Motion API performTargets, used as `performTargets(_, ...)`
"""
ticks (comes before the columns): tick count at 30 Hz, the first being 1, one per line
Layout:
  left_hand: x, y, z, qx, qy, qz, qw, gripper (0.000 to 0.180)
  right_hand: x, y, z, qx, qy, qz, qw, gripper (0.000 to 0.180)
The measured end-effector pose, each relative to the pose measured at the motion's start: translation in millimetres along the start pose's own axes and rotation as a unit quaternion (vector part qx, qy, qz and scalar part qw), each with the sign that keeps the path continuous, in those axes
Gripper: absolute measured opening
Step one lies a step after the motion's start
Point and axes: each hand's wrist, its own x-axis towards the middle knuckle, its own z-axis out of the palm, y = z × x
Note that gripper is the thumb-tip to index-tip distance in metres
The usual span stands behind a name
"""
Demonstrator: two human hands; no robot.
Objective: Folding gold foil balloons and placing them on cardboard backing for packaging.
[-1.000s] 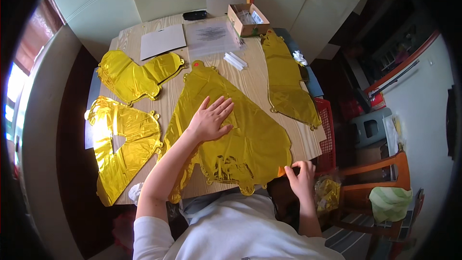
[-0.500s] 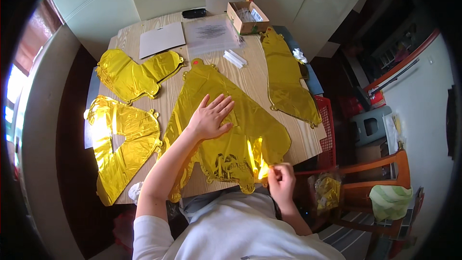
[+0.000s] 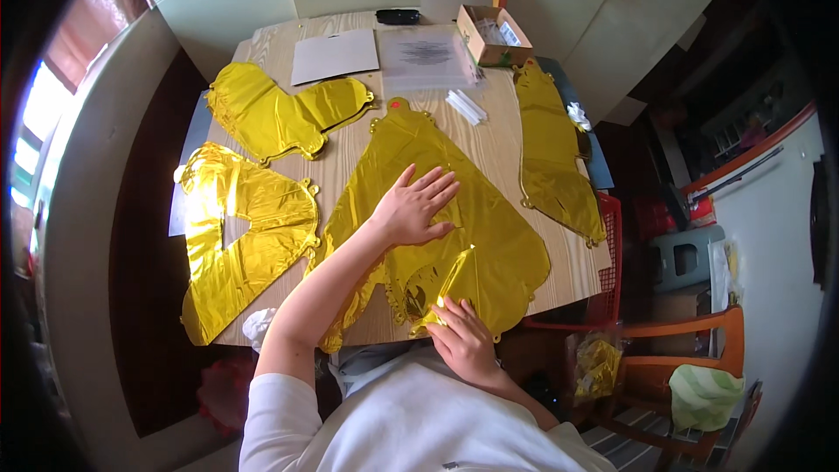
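Note:
A large uninflated gold foil balloon (image 3: 489, 218) lies flat in the middle of the table, narrowing to a far tab with a red mark. My left hand (image 3: 415, 207) rests palm down on its middle, fingers spread. Near the table's front edge my right hand (image 3: 465, 341) lies on the balloon's near part, fingers stretched over a folded-up flap (image 3: 456, 284). That flap stands in a crease between the hands. What lies under the right fingertips is hidden.
More flat gold foil balloons lie at the far left (image 3: 288, 114), near left (image 3: 253, 218) and right (image 3: 555, 149). Beyond are white sticks (image 3: 466, 107), a clear plastic sheet (image 3: 428, 57), a grey-white card (image 3: 336, 56) and a cardboard box (image 3: 494, 39). A wooden chair (image 3: 734, 341) stands at right.
My right hand has moved left along the near edge, its fingers straightening from a pinch onto the foil, and a flap is now folded up. The view has shifted; my left hand stays flat.

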Motion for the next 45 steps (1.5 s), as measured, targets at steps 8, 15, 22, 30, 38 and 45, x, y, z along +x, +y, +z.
performTargets(8,-0.7,-1.7,2.2,0.006,0.003,0.003,1.000,0.085,1.2,-0.8,3.0,-0.006,-0.029,-0.037,0.999,0.017)
performTargets(15,-0.9,-3.6,2.0,0.012,-0.007,0.008,1.000,0.109,3.7,-4.2,3.4,-0.009,-0.043,-0.046,0.998,0.016)
performTargets(22,-2.7,-3.4,-1.4,0.015,-0.006,0.016,1.000,0.121,4.1,-3.8,7.2,-0.018,-0.049,-0.045,0.998,0.018)
performTargets(30,-3.5,-1.2,-7.4,0.013,-0.030,0.014,0.999,0.124,8.2,-6.9,-0.5,-0.011,-0.078,-0.039,0.996,0.027)
performTargets(38,-3.4,-0.8,-8.4,0.005,-0.037,0.011,0.999,0.125,20.1,33.9,-24.1,0.014,-0.030,0.014,0.999,0.033)
performTargets(45,-2.8,-0.4,-7.3,0.008,-0.037,0.012,0.999,0.125,25.7,82.9,-34.1,-0.022,-0.080,0.021,0.996,0.039)
